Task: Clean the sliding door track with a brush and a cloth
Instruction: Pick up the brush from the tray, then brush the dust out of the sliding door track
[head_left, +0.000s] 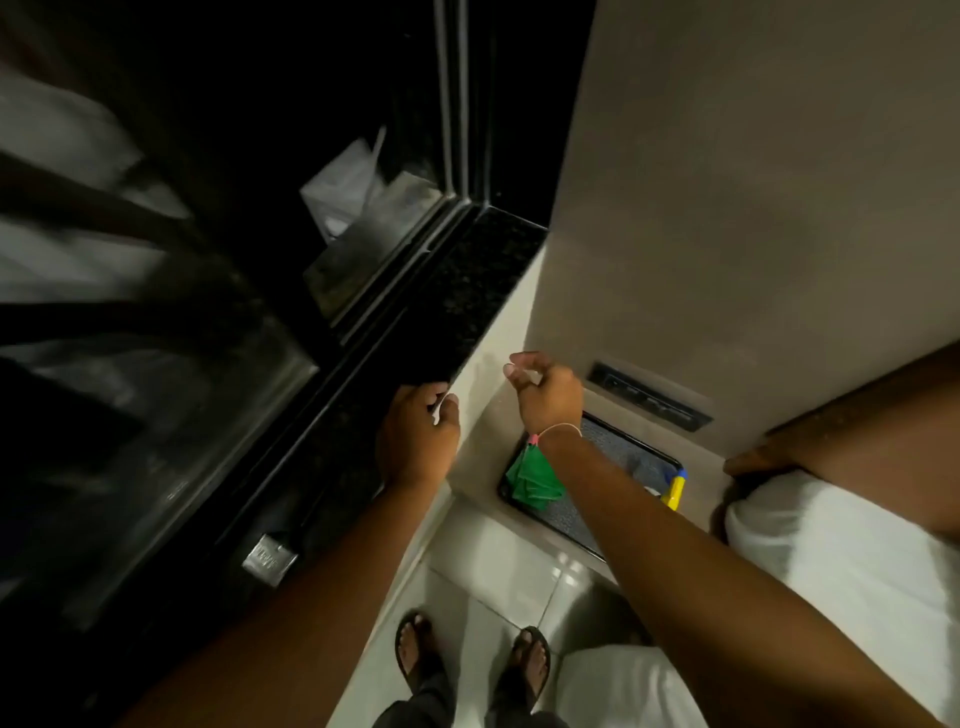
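The sliding door track runs as a dark channel between the glass panel and a black granite sill. My left hand curls its fingers over the sill's near edge. My right hand hovers beside it in front of the wall, fingers loosely bent with nothing visible in them. A folded green cloth lies on a dark mat on the floor below my right wrist. A yellow brush with a blue end lies on the mat's right side.
A black switch panel is set in the beige wall above the mat. A bed with white sheets and a wooden headboard stands at the right. My sandalled feet are on pale floor tiles. A metal latch sits on the door frame.
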